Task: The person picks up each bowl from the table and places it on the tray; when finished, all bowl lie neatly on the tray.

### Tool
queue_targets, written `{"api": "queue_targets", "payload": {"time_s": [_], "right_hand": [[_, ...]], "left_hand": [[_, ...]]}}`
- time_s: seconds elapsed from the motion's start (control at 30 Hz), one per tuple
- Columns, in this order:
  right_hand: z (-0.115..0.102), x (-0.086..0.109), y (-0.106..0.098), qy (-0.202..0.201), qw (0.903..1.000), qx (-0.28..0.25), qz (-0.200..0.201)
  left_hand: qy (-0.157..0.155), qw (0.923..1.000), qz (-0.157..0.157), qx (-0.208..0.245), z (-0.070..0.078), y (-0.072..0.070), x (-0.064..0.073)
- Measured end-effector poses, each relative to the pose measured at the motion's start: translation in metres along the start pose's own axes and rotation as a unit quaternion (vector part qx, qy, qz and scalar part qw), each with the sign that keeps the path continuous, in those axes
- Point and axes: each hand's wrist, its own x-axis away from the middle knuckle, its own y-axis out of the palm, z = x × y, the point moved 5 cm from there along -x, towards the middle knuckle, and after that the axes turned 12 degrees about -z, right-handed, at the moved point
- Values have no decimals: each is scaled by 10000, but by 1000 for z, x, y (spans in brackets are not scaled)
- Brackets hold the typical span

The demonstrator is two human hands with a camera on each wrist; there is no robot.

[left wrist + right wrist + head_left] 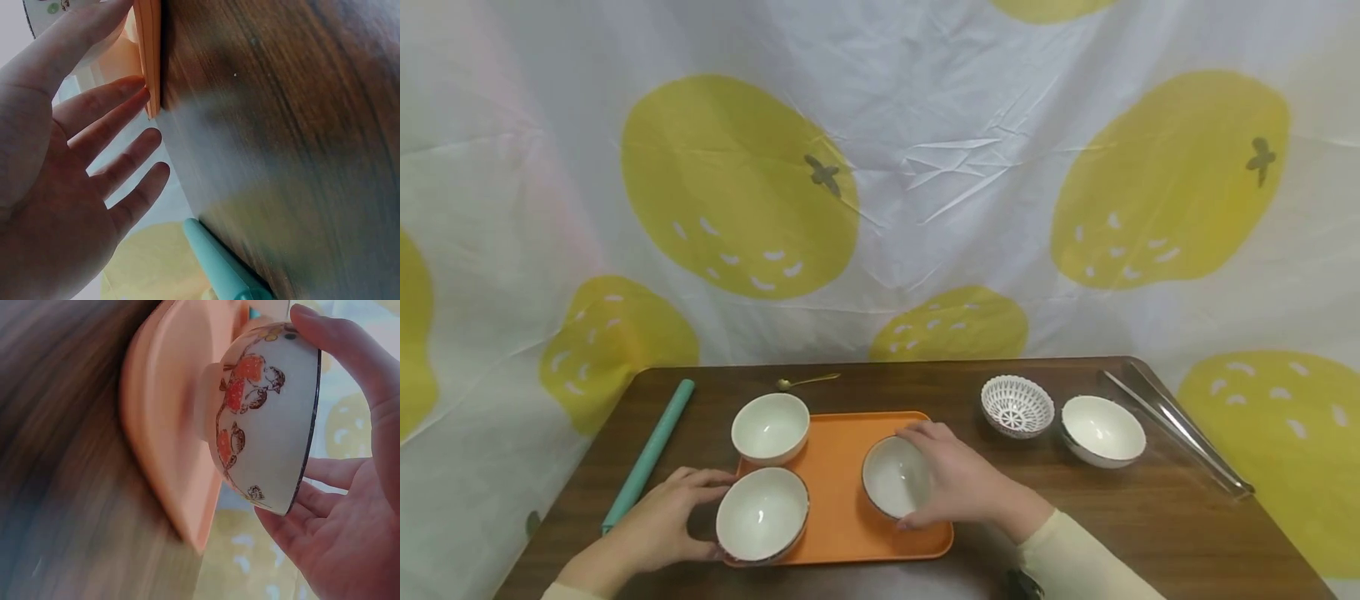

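Observation:
My right hand [962, 483] grips a white bowl [891, 479] by its rim, over the right part of the orange tray [841, 508]. Painted birds and a dark rim show on this bowl in the right wrist view; its foot is at or just above the tray. My left hand [658, 521] has its fingers extended beside the tray's left edge. Thumb and fingertips reach the side of the front-left white bowl [760, 517] and the tray edge. Behind that bowl, another white bowl [769, 429] sits at the tray's back-left corner.
A teal cylinder [651, 454] lies along the table's left side. Behind the tray is a small gold spoon [805, 382]. Toward the right are a white latticed bowl [1017, 406], a white bowl [1102, 431] and long metal tongs [1180, 429]. A lemon-print curtain [925, 208] hangs behind the table.

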Motion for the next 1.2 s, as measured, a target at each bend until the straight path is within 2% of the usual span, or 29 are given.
{"api": "queue_targets", "payload": {"time_s": [0.17, 0.3, 0.53, 0.7, 0.97, 1.1, 1.2], "right_hand": [[-14, -29, 8, -49, 9993, -167, -328], [-23, -51, 10, -209, 9982, -70, -559], [-29, -75, 14, -356, 9957, -94, -846], [-31, -83, 18, -435, 9941, -252, -958], [-32, -93, 21, -550, 9929, -224, -1033], [-32, -91, 23, -586, 9924, -334, -1026], [-30, -84, 22, -577, 9916, -609, -983]], "left_hand": [[41, 10000, 66, -44, 0, 1, 1], [82, 9996, 212, -139, 0, 0, 1], [169, 9991, 339, -190, 0, 0, 1], [148, 9992, 279, -227, -1, 1, 1], [72, 9996, 176, -184, -1, 0, 0], [31, 9999, 99, -125, -1, 0, 0], [31, 9999, 96, -113, -2, 1, 0]]}}
